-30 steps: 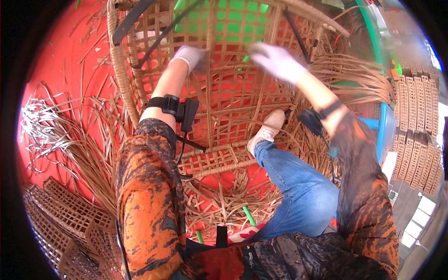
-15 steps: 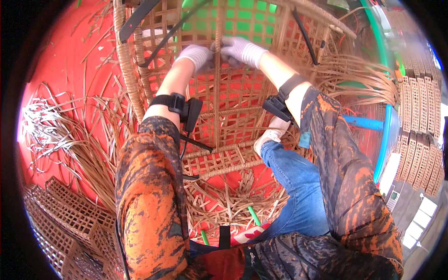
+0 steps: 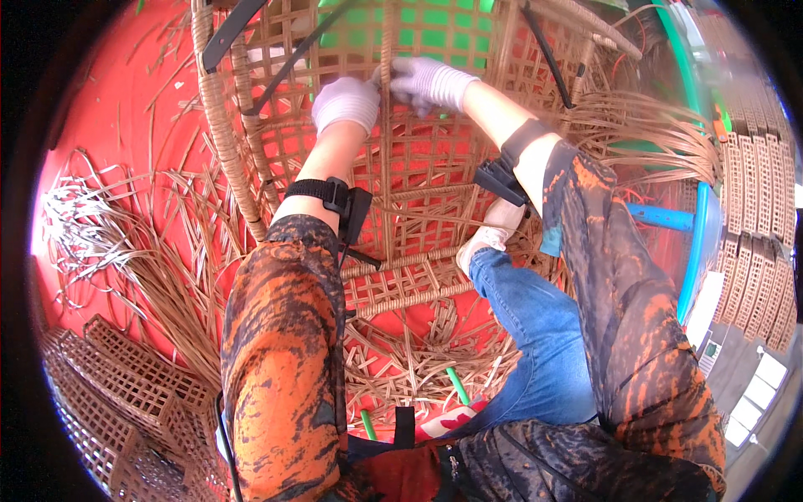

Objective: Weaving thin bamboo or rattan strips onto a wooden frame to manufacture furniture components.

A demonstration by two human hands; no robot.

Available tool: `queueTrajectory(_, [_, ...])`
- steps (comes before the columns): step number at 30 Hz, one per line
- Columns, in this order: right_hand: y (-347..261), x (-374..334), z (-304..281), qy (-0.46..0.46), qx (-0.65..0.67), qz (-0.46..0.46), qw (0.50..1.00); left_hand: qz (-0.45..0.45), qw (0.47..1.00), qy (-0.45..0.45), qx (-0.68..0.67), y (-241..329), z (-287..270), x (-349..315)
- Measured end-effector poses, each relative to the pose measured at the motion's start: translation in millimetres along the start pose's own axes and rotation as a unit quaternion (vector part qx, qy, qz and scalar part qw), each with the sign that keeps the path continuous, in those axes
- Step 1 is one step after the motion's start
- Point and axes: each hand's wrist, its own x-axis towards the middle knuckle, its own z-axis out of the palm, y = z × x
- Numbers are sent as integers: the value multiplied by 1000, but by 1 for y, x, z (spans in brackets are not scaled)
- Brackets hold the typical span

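A large woven rattan lattice panel (image 3: 431, 155) spreads out in front of me, with a wrapped bar (image 3: 386, 50) running up its middle. My left hand (image 3: 345, 104), in a pale knitted glove, is at the left of that bar with its fingers bent inward. Its fingertips are partly hidden, and whatever they pinch is too small to make out. From the other side, my gloved right hand (image 3: 432, 85) reaches to the bar, fingers curled and tips close against it. A thin strip there cannot be told apart from the weave.
Loose rattan strips (image 3: 180, 284) lie over the red ground sheet (image 3: 100, 109) at left. Stacked woven lattice pieces (image 3: 134, 376) are at lower left. A strip bundle (image 3: 661, 138) fans out at right, near a blue tube frame (image 3: 698, 251). Behind the panel is something green (image 3: 435, 33).
My left hand has turned at the wrist, and its forearm has swung to the right. The right hand has shifted slightly upward and stays beside the bar.
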Motion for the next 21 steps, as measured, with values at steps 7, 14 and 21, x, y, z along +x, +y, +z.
queueTrajectory(7, [-10,-30,1,77,-204,-1,976,30,989,100,-101,-28,-16,-2])
queueTrajectory(14, [-41,-145,67,-49,-394,-250,883,168,940,24,-296,-19,-47,-55])
queueTrajectory(21, [-90,-265,114,-348,-202,-345,848,97,993,-35,-48,15,-5,-27])
